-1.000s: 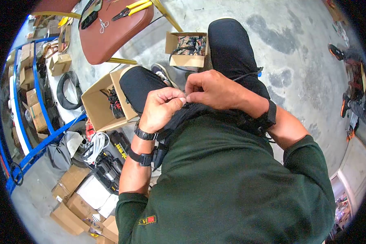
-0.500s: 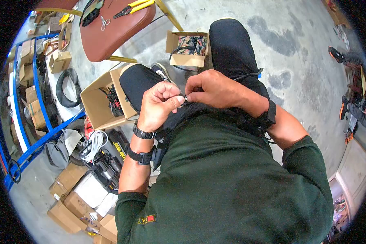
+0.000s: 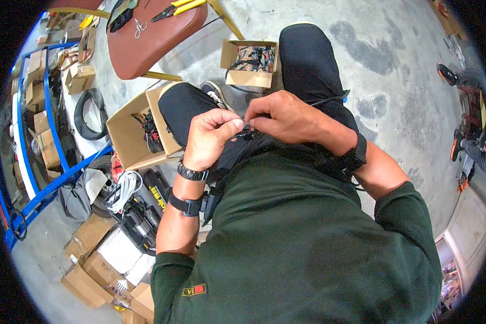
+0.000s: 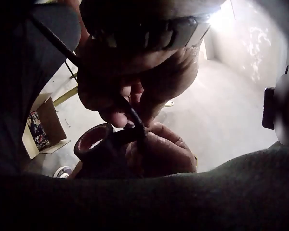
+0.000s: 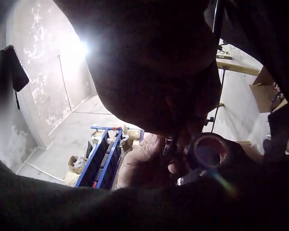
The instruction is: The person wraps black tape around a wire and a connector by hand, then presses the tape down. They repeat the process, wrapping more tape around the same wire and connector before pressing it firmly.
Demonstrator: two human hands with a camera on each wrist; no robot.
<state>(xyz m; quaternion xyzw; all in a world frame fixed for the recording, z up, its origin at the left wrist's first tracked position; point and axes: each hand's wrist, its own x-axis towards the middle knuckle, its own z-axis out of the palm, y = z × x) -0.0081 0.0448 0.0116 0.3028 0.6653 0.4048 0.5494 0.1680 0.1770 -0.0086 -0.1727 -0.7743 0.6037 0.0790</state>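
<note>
Over my lap, my left hand [image 3: 208, 137] and right hand [image 3: 286, 117] meet, with thumb and fingertips of each pinching a dark cable [image 4: 133, 114] where it passes between them. Beside the fingertips hangs a roll of black tape [image 4: 94, 138], its ring facing the left wrist camera and a dark strip reaching to the pinched spot. In the right wrist view the tape roll [image 5: 209, 150] shows just right of the fingers. I cannot tell which fingers hold the strip. The cable also runs across the right thigh. Palms and inner fingers are largely hidden or in shadow.
An open carton [image 3: 124, 132] of dark and red parts stands by the left knee. Another carton [image 3: 251, 79] with small parts sits ahead. Scissors [image 3: 140, 28] and yellow-handled pliers [image 3: 175, 9] lie on a brown chair [image 3: 151, 46]. Blue shelving [image 3: 56, 119] stands left.
The left thumb and fingers have spread, then closed again at the junction. The dark tape roll now shows below the fingertips. The right hand has shifted only slightly.
</note>
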